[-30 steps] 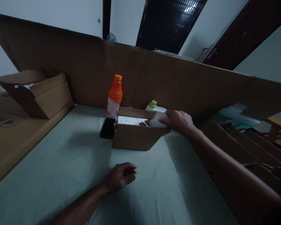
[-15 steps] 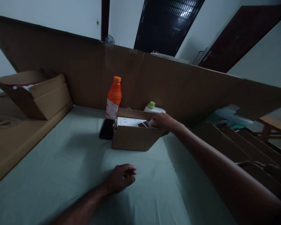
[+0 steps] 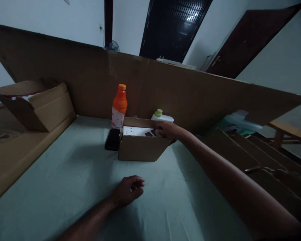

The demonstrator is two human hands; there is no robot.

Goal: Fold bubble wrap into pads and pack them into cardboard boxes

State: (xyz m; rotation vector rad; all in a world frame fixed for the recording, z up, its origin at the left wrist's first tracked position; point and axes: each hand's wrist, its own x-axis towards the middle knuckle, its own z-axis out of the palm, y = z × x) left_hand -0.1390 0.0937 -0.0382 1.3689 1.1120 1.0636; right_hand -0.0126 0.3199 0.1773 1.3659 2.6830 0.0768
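A small open cardboard box (image 3: 137, 149) stands upright on the green cloth, with a white item with dark brown marks (image 3: 136, 131) inside it. My right hand (image 3: 167, 130) is closed over the box's right end, its fingers reaching inside the rim; their tips are hidden. My left hand (image 3: 129, 190) hovers or rests low over the cloth in front of the box, holding nothing. Its fingers are loosely curled, with a gap to the thumb. A black phone (image 3: 112, 139) lies by the box's left end. Behind stand an orange bottle (image 3: 119, 105) and a white bottle with a green cap (image 3: 163, 117).
At the left, another open cardboard box (image 3: 52, 110) sits on a large cardboard surface (image 3: 12, 144). A tall cardboard panel (image 3: 185, 87) closes off the back. More cardboard (image 3: 240, 150) and a clear plastic container (image 3: 240, 122) are at the right, beside a wooden stool (image 3: 286, 130).
The view has shifted slightly, so the background sits lower and further left. Both hands stay nearly as they were, the right one still at the box's end.
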